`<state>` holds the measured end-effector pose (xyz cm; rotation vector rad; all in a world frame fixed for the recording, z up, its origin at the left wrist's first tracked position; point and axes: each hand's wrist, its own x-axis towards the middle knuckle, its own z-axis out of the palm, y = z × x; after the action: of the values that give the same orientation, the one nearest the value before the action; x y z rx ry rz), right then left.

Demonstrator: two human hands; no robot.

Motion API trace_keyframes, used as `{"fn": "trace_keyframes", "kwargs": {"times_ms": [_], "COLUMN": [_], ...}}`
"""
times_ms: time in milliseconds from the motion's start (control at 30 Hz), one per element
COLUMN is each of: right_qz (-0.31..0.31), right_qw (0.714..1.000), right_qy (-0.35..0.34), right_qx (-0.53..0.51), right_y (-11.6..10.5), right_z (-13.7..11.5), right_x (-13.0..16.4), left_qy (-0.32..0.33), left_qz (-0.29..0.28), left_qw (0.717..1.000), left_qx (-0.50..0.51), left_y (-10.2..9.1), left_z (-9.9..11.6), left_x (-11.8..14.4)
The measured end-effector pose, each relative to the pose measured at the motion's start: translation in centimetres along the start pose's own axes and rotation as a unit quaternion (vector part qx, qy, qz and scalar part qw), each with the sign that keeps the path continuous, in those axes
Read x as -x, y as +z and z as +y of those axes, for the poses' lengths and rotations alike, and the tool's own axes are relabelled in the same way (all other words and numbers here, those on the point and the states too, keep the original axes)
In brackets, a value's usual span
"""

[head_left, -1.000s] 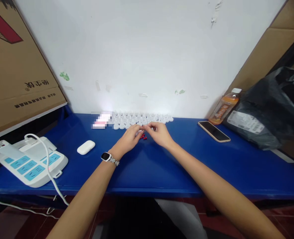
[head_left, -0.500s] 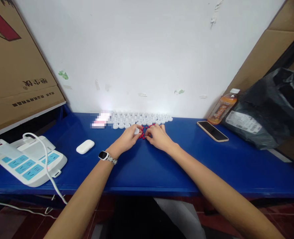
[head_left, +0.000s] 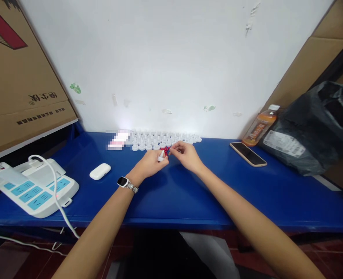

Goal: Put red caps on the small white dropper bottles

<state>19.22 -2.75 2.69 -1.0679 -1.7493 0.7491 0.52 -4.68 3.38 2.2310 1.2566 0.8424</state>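
My left hand [head_left: 149,163], with a watch [head_left: 124,183] on its wrist, pinches a small white cap [head_left: 161,156] just above the blue table [head_left: 171,193]. Close beside it, my right hand [head_left: 186,154] has its fingertips closed on a small red piece at the cap; the piece itself is too small to make out. A little heap of red pieces [head_left: 166,149] lies between the two hands. Several rows of matching white caps [head_left: 160,139] stand behind them along the wall.
A white earbud case [head_left: 100,171] and a white power strip [head_left: 32,186] with a cable lie at the left. A phone [head_left: 248,153], an orange drink bottle [head_left: 259,126] and a black plastic bag [head_left: 313,128] are at the right. Cardboard boxes lean on both sides.
Both hands dipped to the red pieces on the table half a second ago. Now they have lifted slightly, with the white cap tilted in the left fingers.
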Motion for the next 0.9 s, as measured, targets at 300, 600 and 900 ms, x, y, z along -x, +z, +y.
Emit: {"fn": "trace_keyframes", "kwargs": {"times_ms": [300, 600, 900], "right_qz": [0.107, 0.174, 0.171], "right_qw": [0.977, 0.981, 0.983], "right_qy": [0.034, -0.017, -0.033], "right_qx": [-0.178, -0.081, -0.057], "right_y": [2.7, 3.8, 3.5], "right_z": [-1.3, -2.2, -2.5], "right_x": [0.5, 1.6, 2.0], "left_qy": [0.010, 0.022, -0.012], "left_qz": [0.005, 0.022, 0.050], "left_qw": [1.000, 0.999, 0.997], "left_qx": [-0.011, -0.044, -0.050], "left_y": [1.1, 1.5, 1.4], "left_z": [0.3, 0.8, 0.6], "left_x": [-0.3, -0.5, -0.5]}}
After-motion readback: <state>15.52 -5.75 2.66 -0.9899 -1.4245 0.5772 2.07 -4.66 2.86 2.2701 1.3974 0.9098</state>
